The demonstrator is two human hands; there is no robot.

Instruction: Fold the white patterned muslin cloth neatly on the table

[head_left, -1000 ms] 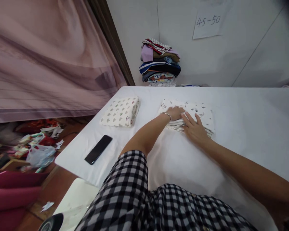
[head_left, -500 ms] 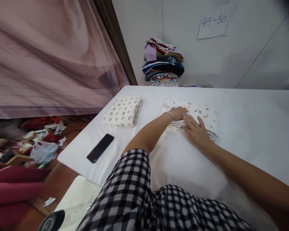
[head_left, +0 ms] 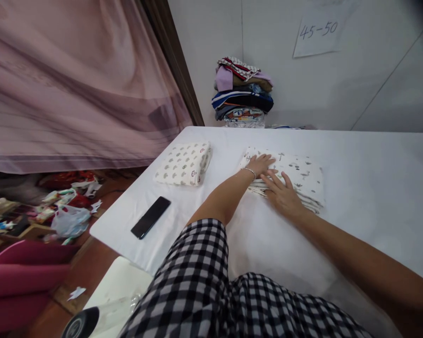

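L hand [head_left: 262, 165] on folded cloth [head_left: 301, 174], R hand [head_left: 285, 199] alongside, prob. touching it

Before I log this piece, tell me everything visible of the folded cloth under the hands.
The folded cloth is off-white with small dark prints, one like a palm tree. It looks like thin fabric, folded flat, with several layered edges showing on the near side. It lies on the white table. The left hand rests on top; the right hand touches its near edge.

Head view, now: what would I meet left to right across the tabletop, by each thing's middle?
Black phone, folded cloth with grey print, left hand, right hand; the other folded cloth overlaps both hands, so omitted.
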